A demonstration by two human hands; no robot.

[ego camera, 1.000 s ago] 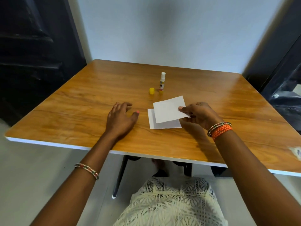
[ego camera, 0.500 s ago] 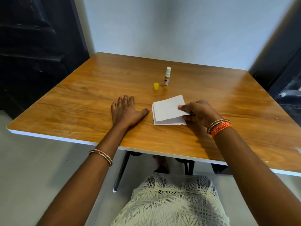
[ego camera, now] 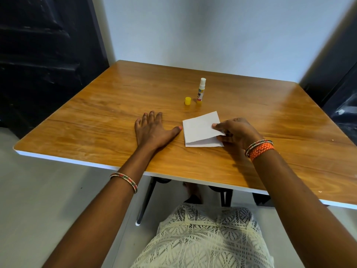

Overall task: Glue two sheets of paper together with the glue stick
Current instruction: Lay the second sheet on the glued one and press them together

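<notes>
Hands rest on the table (ego camera: 96,132): left hand (ego camera: 152,130) flat with fingers spread, right hand (ego camera: 234,132) pinching the upper sheet (ego camera: 199,126) over the lower sheet (ego camera: 204,143). Beyond, nearer the right hand, the uncapped glue stick (ego camera: 201,91) stands upright beside its cap (ego camera: 187,100).

Two paper sheets (ego camera: 201,130) are stacked on the table (ego camera: 96,120), top one skewed, pinched at its right edge by the right hand (ego camera: 236,132). Left hand (ego camera: 152,130) is laid flat just left. Behind, glue stick (ego camera: 201,91) is stood upright, cap (ego camera: 187,100) just left.
</notes>
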